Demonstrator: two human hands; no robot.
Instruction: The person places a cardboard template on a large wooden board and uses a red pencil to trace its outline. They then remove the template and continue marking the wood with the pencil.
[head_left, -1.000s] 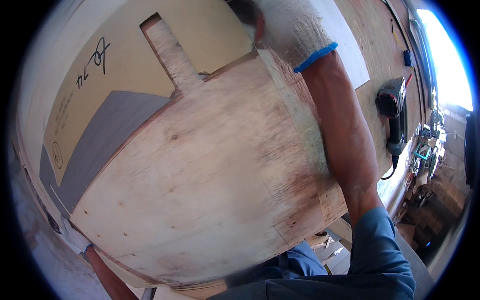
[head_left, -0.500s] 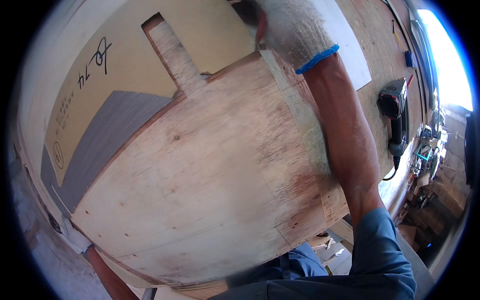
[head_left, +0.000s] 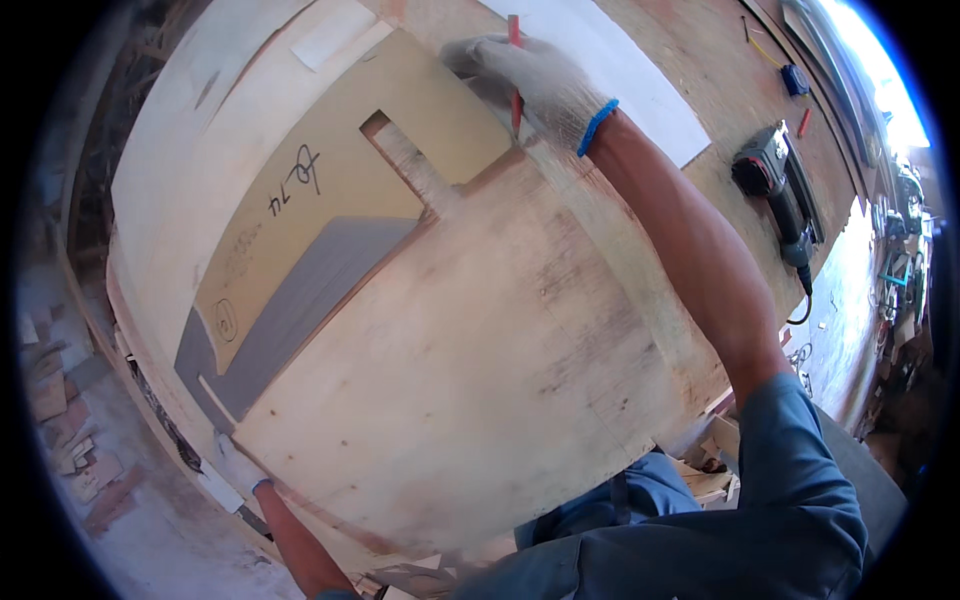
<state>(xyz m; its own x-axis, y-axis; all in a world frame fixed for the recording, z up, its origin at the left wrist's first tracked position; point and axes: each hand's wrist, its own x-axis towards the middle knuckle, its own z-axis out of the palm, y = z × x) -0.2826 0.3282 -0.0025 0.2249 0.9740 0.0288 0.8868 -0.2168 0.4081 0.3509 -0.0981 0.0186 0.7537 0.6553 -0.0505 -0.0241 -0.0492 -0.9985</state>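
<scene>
The near plywood board [head_left: 450, 370] is pale pinkish tan, streaked with fine grain and flecked with small dark spots. Beyond it to the left lies a mustard-yellow template [head_left: 300, 215] with dark handwriting and a grey panel [head_left: 300, 300] under its near edge. The right hand [head_left: 535, 75] wears a speckled white-grey knit glove with a bright blue cuff and holds a red pencil [head_left: 515, 70]. The left hand [head_left: 235, 465], at the near left edge, wears the same white glove with a blue cuff. The sleeve [head_left: 800, 480] is denim blue. On the reddish-brown bench [head_left: 720, 90] at the far right sit a white sheet [head_left: 620, 80] and a black power tool [head_left: 775, 185].
</scene>
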